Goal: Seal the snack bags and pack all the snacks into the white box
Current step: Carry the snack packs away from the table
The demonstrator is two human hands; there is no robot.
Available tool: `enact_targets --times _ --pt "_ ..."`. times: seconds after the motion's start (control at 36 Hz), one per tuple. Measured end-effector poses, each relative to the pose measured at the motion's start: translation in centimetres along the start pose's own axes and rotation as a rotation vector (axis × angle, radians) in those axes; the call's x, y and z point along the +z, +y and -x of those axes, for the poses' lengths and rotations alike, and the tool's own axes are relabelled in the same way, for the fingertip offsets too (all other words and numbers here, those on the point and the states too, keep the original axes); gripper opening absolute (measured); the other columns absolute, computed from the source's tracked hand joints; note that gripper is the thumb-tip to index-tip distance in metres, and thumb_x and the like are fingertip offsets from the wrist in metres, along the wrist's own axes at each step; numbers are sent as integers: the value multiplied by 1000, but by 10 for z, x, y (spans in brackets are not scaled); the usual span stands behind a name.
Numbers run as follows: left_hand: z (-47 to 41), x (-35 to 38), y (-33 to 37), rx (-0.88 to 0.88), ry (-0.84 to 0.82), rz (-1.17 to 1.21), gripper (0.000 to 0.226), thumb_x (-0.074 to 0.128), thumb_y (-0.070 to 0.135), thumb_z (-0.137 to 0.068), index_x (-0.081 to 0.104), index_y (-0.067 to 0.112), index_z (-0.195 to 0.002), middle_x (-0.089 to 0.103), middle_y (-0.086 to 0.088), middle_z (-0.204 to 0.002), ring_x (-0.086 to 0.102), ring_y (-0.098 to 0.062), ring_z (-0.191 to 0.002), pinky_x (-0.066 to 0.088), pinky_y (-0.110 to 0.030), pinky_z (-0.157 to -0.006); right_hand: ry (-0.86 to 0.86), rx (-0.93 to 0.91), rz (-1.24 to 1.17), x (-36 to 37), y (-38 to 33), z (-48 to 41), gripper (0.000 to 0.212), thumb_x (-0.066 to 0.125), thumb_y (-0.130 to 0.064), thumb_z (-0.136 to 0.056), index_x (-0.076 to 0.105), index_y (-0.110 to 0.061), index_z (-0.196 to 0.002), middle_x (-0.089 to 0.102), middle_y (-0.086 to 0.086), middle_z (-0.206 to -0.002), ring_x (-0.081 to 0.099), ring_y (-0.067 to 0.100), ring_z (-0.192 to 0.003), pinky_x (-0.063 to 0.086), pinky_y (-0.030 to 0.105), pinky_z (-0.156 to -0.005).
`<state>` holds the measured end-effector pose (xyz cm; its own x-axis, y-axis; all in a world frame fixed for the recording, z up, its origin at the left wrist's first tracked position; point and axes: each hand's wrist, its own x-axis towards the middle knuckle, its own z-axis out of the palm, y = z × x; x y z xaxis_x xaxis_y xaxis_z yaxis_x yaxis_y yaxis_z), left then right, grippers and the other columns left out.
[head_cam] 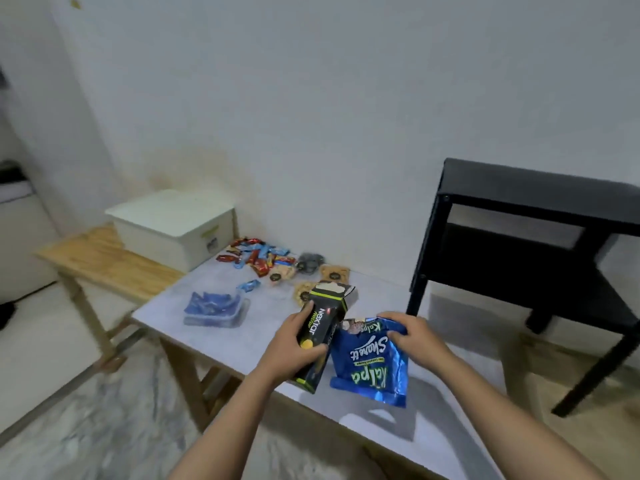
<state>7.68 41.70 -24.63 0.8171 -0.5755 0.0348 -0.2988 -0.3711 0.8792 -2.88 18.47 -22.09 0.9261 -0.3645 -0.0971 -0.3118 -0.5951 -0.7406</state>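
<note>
My left hand [294, 344] grips a black snack carton [320, 327] with green lettering, tilted, its top flap open. Right beside it, my right hand [412, 332] pinches the open top edge of a blue foil snack bag [372, 368] that lies on the grey table [214, 344]. The white box [173, 230], lid on, stands at the far left on a wooden bench. A pile of small red and blue wrapped snacks [258, 258] lies near the box. A clear tub of blue packets [216, 308] sits at mid-table.
Several cookie packs [313, 271] lie behind the carton near the wall. A black side table [526, 244] stands to the right of the grey table. The wooden bench [104, 261] adjoins the table's left end.
</note>
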Motion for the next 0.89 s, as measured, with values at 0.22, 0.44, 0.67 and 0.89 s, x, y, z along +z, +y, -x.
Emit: enact_targets --times 0.22,0.44,0.67,0.89 --pt "22 -81 -50 -110 140 -72 91 71 35 -68 23 34 -146 42 2 -134 47 -12 -118 39 -23 -95 -129 -69 21 61 -60 -38 38 50 -5 -92 57 -22 -124 62 6 -119 61 19 -102 52 27 -79" --pt "104 -261 -137 -312 501 -62 89 71 35 -72 20 41 -145 41 4 -130 48 -14 -115 45 -33 -97 -310 -348 123 230 -229 -109 40 51 -3 -89 57 -18 -125 61 11 -125 58 25 -111 50 34 -88" --pt "214 -360 -204 -522 758 -56 88 70 32 -75 18 36 -146 39 4 -132 47 -11 -112 44 -29 -94 -534 -545 172 383 -346 -108 40 49 -6 -90 57 -23 -125 63 5 -111 62 17 -84 49 22 -60" --pt "307 -406 -275 -767 985 4 89 73 31 -72 23 33 -146 43 3 -128 48 -10 -108 40 -23 -89 -704 -689 272 526 -418 -99 40 51 -5 -88 57 -18 -125 64 10 -117 64 27 -96 54 38 -82"
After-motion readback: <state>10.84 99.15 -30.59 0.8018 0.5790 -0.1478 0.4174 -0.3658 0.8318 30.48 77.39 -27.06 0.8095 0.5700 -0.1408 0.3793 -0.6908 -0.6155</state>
